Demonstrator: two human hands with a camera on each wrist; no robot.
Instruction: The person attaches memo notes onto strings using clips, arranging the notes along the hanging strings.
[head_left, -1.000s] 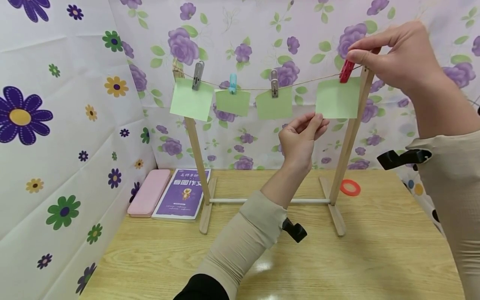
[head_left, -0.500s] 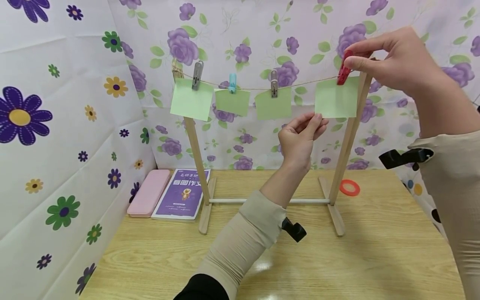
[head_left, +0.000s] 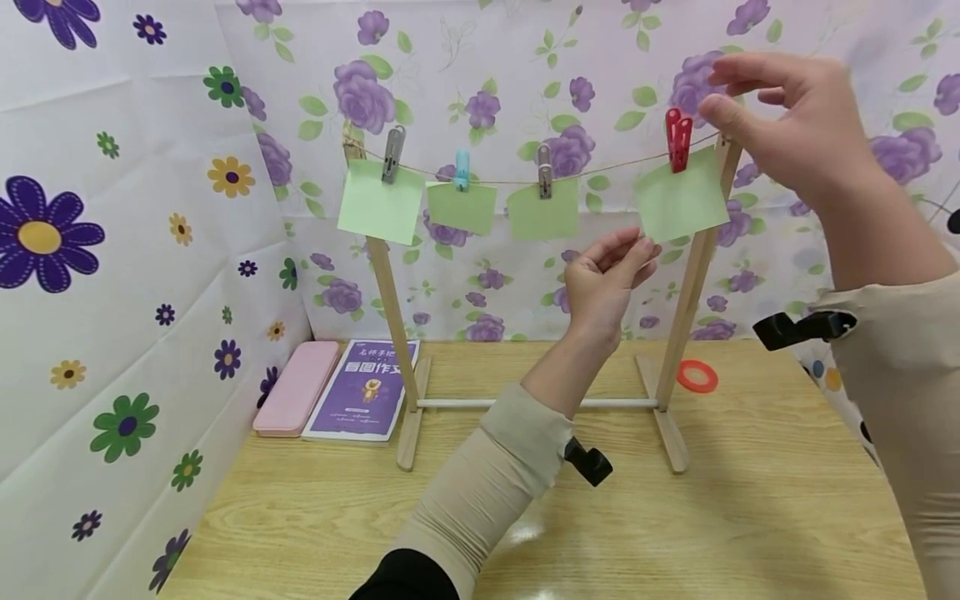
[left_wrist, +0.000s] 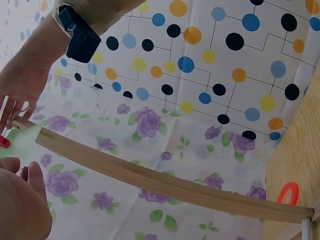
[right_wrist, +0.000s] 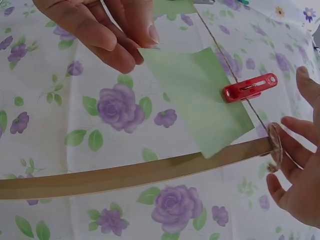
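Observation:
In the head view my left hand (head_left: 603,279) is at the lower left corner of the rightmost green paper (head_left: 682,196). The right wrist view shows that corner beside its parted thumb and fingers. My right hand (head_left: 806,125) is apart from the red clothespin (head_left: 678,142), thumb and fingers spread, near the top of the right post (head_left: 701,250). The red clothespin clips the tilted paper to the twine (head_left: 615,167). Farther left hang another green paper (head_left: 543,212) under a grey clothespin (head_left: 545,171), one under a blue clothespin (head_left: 462,171), and one (head_left: 381,204) under another grey clothespin (head_left: 393,154).
The wooden stand's white crossbar (head_left: 615,403) runs low above the table (head_left: 585,542). A purple book (head_left: 360,392) and a pink case (head_left: 298,387) lie at the left. A red ring (head_left: 697,377) lies beyond the right post. Patterned cloth (head_left: 465,292) covers the walls.
My right hand lets go of the red clothespin and draws back to the right, its fingers opening. The rightmost paper tilts, and my left fingers shift slightly right and down.

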